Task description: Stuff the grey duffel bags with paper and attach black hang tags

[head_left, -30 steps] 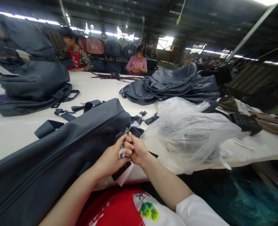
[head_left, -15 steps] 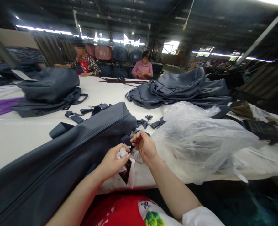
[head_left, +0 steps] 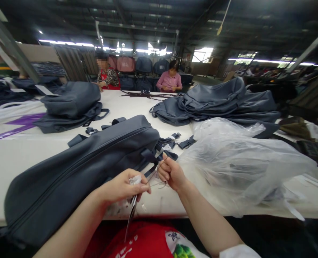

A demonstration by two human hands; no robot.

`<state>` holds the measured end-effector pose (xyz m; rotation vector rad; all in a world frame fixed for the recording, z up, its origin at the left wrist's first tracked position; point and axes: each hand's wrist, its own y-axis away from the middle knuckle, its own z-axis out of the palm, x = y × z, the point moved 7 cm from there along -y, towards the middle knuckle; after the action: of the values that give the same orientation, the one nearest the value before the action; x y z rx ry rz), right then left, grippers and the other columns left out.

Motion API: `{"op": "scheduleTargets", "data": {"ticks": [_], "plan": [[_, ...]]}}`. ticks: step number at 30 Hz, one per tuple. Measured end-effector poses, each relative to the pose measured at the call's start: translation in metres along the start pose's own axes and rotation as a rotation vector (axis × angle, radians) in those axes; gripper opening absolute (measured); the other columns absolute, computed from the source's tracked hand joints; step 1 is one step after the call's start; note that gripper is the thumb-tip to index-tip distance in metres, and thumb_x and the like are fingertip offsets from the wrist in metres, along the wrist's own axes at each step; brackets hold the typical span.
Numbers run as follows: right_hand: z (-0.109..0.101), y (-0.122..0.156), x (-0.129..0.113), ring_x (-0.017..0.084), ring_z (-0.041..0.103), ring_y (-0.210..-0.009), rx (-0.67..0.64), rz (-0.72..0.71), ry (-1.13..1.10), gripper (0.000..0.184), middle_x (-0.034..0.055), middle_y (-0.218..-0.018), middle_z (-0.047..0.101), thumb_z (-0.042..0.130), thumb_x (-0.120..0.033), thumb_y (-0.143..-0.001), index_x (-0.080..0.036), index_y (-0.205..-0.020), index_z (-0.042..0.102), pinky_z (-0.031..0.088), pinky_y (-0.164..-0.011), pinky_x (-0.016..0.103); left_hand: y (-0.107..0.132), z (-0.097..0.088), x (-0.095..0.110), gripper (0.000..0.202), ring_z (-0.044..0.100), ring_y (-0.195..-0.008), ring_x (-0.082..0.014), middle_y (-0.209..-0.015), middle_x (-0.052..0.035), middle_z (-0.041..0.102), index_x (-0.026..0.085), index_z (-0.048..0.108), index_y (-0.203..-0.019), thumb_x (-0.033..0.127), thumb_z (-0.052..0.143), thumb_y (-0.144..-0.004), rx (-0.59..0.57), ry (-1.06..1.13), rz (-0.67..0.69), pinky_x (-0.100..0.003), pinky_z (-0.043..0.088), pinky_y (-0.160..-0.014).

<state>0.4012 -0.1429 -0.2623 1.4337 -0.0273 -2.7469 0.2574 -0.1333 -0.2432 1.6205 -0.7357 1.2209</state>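
Lower centre: string [head_left: 163, 185] is being pinched by right hand [head_left: 172, 175], tags [head_left: 132, 210] by left hand [head_left: 122, 186]; sorting seemingly underway, free end needed.

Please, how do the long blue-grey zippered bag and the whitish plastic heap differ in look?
The long blue-grey zippered bag is opaque; the whitish plastic heap is translucent. The bag is smooth and elongated; the heap is crumpled. Both lie on the white table.

The left grip [head_left: 122, 186] partly hides a crumpled white wad [head_left: 135, 180].
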Motion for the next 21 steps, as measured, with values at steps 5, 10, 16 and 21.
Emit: {"op": "scheduleTargets", "data": {"ticks": [5,10,16,21], "plan": [[0.051,0.022,0.043,0.012,0.064,-0.062,-0.472,0.202,0.129,0.028,0.0068,-0.079,0.070,0.073,-0.038,-0.077,-0.013,-0.077,0.064,0.045,-0.057,0.022,0.058,-0.033,0.005,0.042,0.047,-0.047,-0.0102,-0.054,-0.0037,0.058,0.012,0.063,-0.064,0.051,0.066,-0.079,0.027,0.075,0.024,-0.020,0.036,-0.047],[0.089,0.029,0.128,0.013,0.066,-0.067,-0.541,0.517,0.112,0.050,0.0065,-0.085,0.071,0.078,-0.034,-0.070,-0.014,-0.112,0.060,0.049,-0.063,0.024,0.131,-0.105,0.024,0.034,0.041,-0.049,-0.0079,-0.053,0.0011,0.050,0.015,0.054,-0.065,0.042,0.063,-0.082,0.596,0.216,0.172,-0.017,0.035,-0.047],[0.085,-0.051,0.136,0.007,0.061,-0.055,-0.032,0.285,-0.047,0.046,0.0045,-0.091,0.071,0.075,-0.027,-0.065,-0.016,-0.107,0.059,0.043,-0.047,0.016,0.143,-0.142,-0.037,0.038,0.041,-0.039,-0.0064,-0.059,0.0026,0.054,0.016,0.054,-0.075,0.051,0.068,-0.070,0.940,0.237,-0.055,-0.017,0.030,-0.035],[0.097,-0.105,0.097,0.006,0.062,-0.066,-0.017,0.068,-0.098,0.072,-0.0008,-0.113,0.066,0.067,-0.012,-0.059,-0.033,-0.127,0.053,0.046,-0.052,0.015,0.111,-0.141,-0.110,0.042,0.040,-0.034,-0.0077,-0.051,0.0030,0.051,0.016,0.056,-0.071,0.056,0.066,-0.064,0.949,0.253,-0.211,-0.019,0.029,-0.033]]}}
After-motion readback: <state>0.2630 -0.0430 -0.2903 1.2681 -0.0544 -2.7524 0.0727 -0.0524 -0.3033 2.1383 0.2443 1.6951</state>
